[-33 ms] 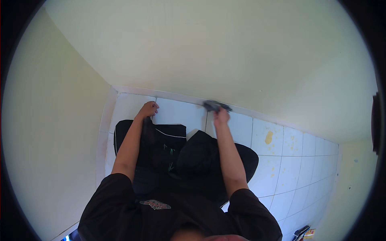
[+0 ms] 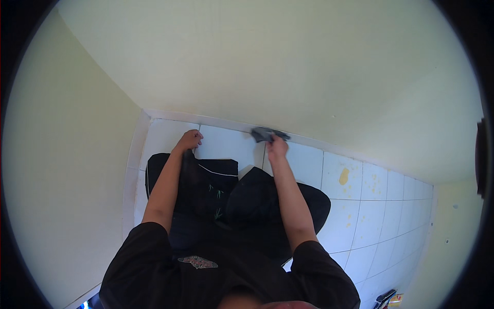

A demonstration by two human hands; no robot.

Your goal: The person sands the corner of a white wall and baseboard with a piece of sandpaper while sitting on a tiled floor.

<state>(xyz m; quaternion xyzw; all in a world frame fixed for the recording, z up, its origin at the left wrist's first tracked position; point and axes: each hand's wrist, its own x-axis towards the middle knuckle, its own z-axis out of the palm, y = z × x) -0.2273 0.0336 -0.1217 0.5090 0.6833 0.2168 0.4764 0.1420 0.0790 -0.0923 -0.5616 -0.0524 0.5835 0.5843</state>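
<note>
My right hand (image 2: 278, 147) grips a crumpled dark grey cloth (image 2: 262, 135). The cloth lies against the white skirting (image 2: 226, 123) where the wall meets the tiled floor. Some fingertips are hidden behind its folds. Further left, my left hand (image 2: 190, 140) is held low over the tiles near the skirting, its fingers curled in and nothing visible in them. Whether it rests on the floor I cannot tell. Below both hands are my bent legs in black trousers (image 2: 257, 201).
A pale wall (image 2: 257, 62) rises ahead, and another wall (image 2: 67, 154) stands close at my left, meeting it in a corner. White floor tiles (image 2: 391, 211) stretch right, some with yellowish stains (image 2: 344, 176). Dark and yellow items (image 2: 388, 298) lie at the lower right.
My right hand has shifted slightly left along the skirting with the cloth. My left hand stays where it was.
</note>
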